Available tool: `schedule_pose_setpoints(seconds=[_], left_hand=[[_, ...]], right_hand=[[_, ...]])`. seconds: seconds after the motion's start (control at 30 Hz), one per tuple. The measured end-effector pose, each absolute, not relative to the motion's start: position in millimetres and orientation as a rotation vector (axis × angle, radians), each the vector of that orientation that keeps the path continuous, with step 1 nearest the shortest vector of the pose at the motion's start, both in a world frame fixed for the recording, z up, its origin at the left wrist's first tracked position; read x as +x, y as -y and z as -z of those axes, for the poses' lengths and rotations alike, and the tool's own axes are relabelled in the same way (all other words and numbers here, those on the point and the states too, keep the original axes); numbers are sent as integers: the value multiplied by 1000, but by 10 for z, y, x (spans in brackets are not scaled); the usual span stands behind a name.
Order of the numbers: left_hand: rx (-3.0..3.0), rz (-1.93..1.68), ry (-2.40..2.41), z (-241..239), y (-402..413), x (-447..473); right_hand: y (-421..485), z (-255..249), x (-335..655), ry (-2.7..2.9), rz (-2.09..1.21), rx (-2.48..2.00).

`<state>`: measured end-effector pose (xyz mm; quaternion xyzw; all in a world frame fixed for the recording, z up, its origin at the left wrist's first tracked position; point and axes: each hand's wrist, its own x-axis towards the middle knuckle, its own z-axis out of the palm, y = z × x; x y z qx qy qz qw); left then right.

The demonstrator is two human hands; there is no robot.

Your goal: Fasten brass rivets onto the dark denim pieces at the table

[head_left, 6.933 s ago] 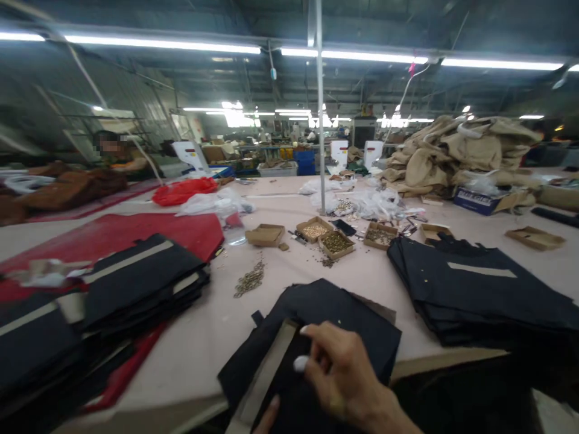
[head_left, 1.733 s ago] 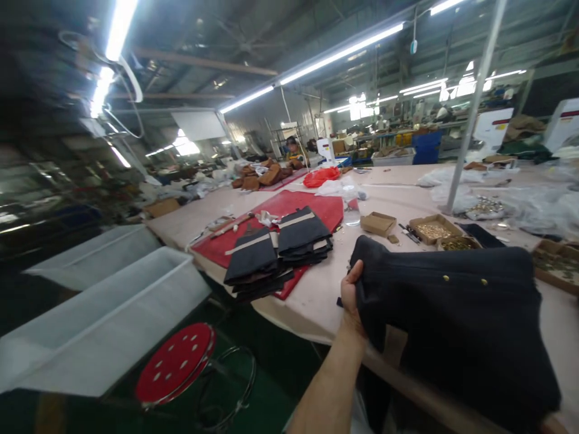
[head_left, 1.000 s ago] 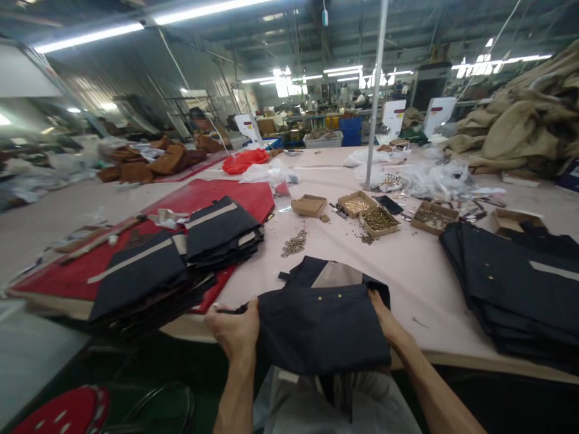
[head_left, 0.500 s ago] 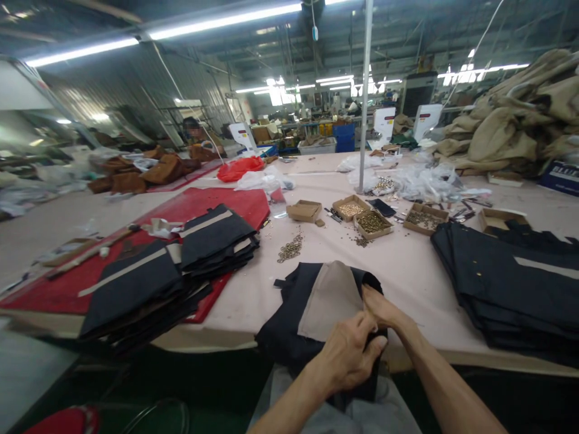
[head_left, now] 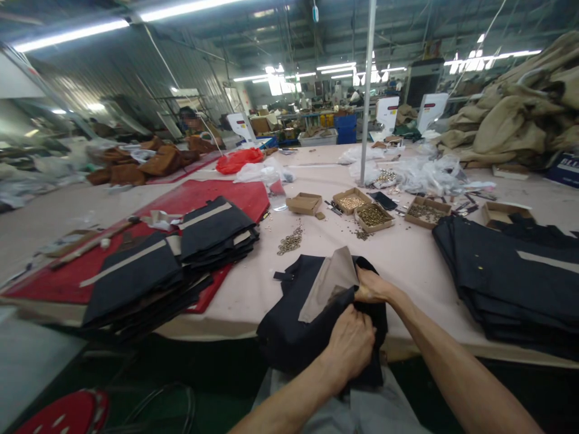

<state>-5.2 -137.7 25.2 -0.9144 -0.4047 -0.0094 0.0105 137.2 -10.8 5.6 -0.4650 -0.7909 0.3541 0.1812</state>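
A black fabric piece [head_left: 294, 337] with a beige panel [head_left: 319, 286] lies bunched at the table's front edge and hangs over my lap. My left hand [head_left: 351, 340] is closed on a fold of the black fabric, knuckles up. Just beyond it, my right hand [head_left: 371, 286] grips the fabric at the right edge of the beige panel; its fingertips are partly hidden in the folds. A small black tab sticks out from the piece's far left side.
Stacked black fabric pieces lie on a red board [head_left: 217, 295] at left, and another black stack [head_left: 502, 289] sits at right. Beyond are a heap of metal rings [head_left: 290, 241], a box of brass fittings [head_left: 373, 217], an upright pole [head_left: 367, 96] and a red stool [head_left: 67, 416].
My left hand has shifted slightly down and drawn a black flap over the lower right of the beige panel. My right hand has risen a little with the fabric.
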Motion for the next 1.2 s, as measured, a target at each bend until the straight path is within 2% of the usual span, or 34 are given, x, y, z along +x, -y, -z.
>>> schedule_pose_setpoints(seconds=[0.2, 0.3, 0.53, 0.7, 0.8, 0.93, 1.2], left_hand=[[-2592, -44, 1806, -428, 892, -436], [-2461, 48, 1962, -486, 650, -614], [-2519, 157, 2043, -262, 381, -595], [-2739, 569, 1784, -23, 267, -518], [-2802, 811, 1796, 141, 213, -531], [-2819, 992, 1936, 305, 122, -581], [-2685, 749, 2373, 244, -33, -429]], right_hand=[[89, 105, 1741, 1706, -1642, -1144], [109, 305, 1827, 1458, -1772, -1043], [175, 687, 1647, 1469, -1362, -1278], [317, 713, 1513, 1592, -814, -1326], [373, 702, 1460, 1663, -559, -1330], [316, 746, 1481, 1667, -542, -1400], [-9, 900, 1665, 1705, -786, -1680]])
